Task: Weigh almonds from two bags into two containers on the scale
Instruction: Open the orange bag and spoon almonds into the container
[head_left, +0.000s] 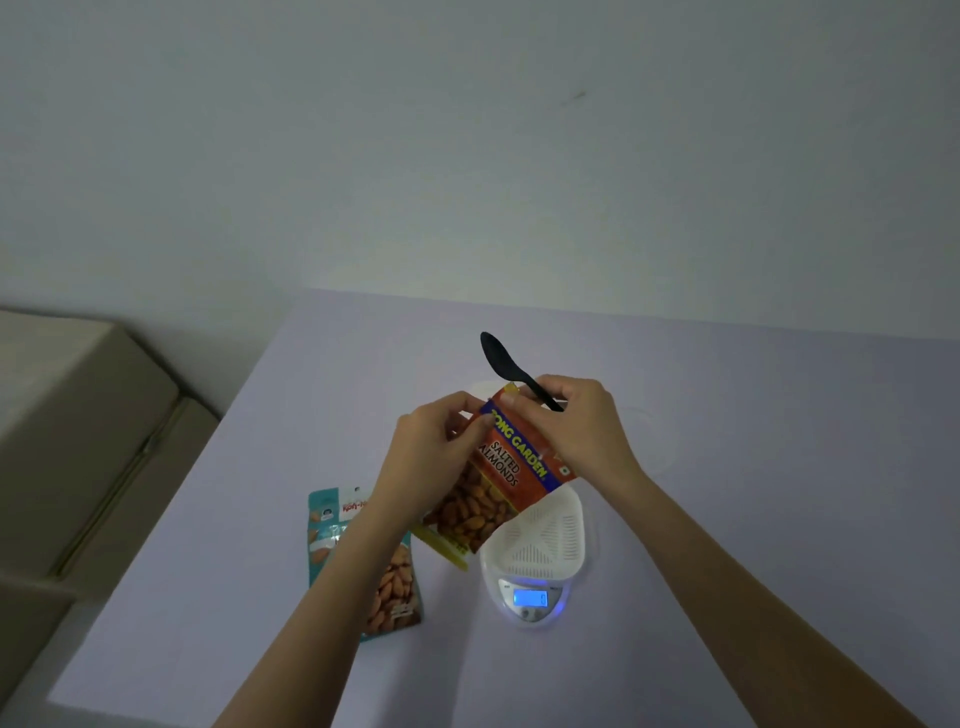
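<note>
An orange bag of salted almonds hangs tilted in the air above the table. My left hand pinches its top left corner. My right hand pinches the top right edge of the same bag and also holds a black spoon, whose bowl points up and away. Under the bag's right side sits a white kitchen scale with a ribbed platform and a lit blue display. A teal bag of almonds lies flat on the table to the left, partly under my left forearm.
A clear plastic container stands behind my right hand, hard to make out, and another pale rim shows behind the orange bag. The lilac table meets a bare wall at the back. Beige furniture stands to the left.
</note>
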